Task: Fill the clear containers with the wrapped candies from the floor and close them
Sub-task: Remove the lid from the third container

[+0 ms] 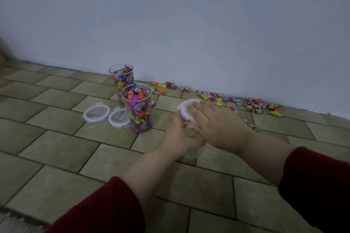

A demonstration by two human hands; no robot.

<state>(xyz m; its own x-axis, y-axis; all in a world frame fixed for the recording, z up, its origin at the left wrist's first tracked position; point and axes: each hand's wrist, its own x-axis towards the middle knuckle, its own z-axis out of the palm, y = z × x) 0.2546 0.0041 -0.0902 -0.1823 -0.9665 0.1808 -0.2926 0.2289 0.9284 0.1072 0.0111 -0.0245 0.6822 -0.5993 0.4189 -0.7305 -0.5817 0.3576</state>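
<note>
Two clear containers full of wrapped candies stand open on the tiled floor, one near the wall [122, 79] and one in front of it [139, 108]. Two white-rimmed lids [96, 112] [119, 117] lie flat to their left. A third clear container [186, 128] stands to the right with a white lid [186, 108] on top; it looks empty. My left hand [178, 134] wraps around its side. My right hand [217, 119] lies flat on the lid, fingers spread. Loose candies [246, 103] are strewn along the wall.
A pale wall [189, 24] runs across the back, meeting the floor just behind the candies. A pale fringed rug edge [17, 221] shows at the bottom left. Bare tiles [56, 147] stretch out to the left and front.
</note>
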